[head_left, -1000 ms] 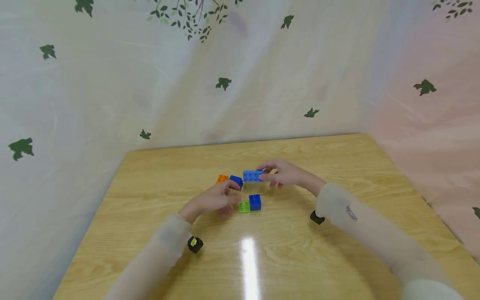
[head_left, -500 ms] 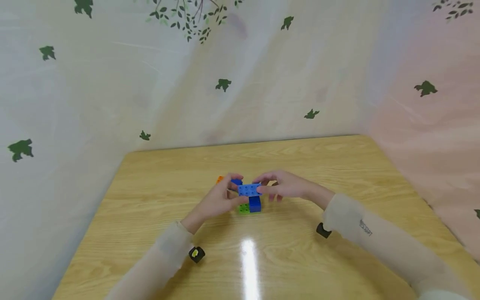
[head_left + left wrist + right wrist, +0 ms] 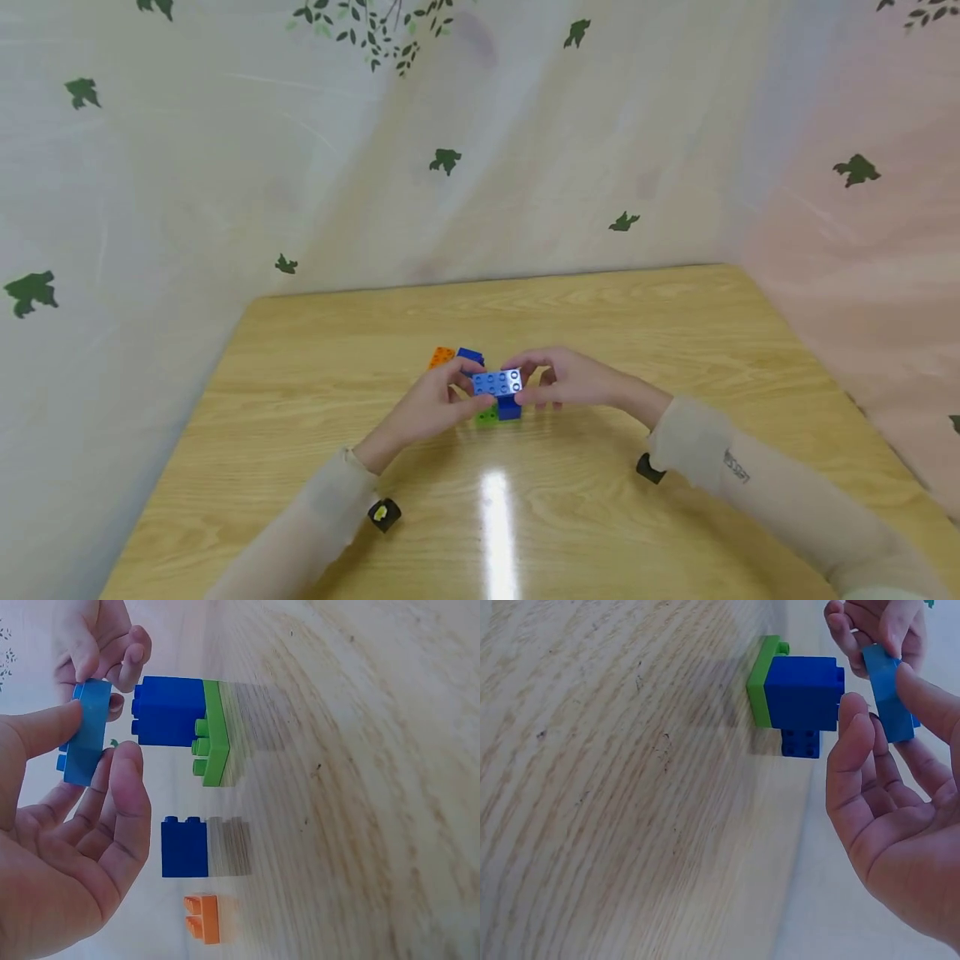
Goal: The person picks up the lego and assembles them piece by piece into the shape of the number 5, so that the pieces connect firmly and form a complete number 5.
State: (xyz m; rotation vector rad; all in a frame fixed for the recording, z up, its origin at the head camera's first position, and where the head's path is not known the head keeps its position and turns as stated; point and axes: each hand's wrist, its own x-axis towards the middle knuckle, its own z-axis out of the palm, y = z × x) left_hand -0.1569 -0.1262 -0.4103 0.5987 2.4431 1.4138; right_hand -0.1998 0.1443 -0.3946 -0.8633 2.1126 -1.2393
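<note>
A long light blue toy building brick [image 3: 495, 383] is held up between both hands, studs facing up. My left hand [image 3: 431, 404] pinches its left end, thumb at the near side and fingers at the far side. At the other end, my right hand [image 3: 573, 379] grips it in the same way. Close below stands a dark blue brick [image 3: 169, 712], fixed on one end of a flat green brick [image 3: 216, 742] whose remaining studs are bare. A gap shows between the light blue brick and the dark blue one in the left wrist view.
A second dark blue brick [image 3: 184, 847] and an orange brick [image 3: 210, 919] sit on the wooden table [image 3: 585, 517], just beyond the left hand. A printed cloth [image 3: 525, 208] hangs behind the table's far edge.
The right hand has brought the light blue brick nearer and slightly left, over the dark blue and green bricks. The left hand, earlier apart from it, has taken hold of its left end.
</note>
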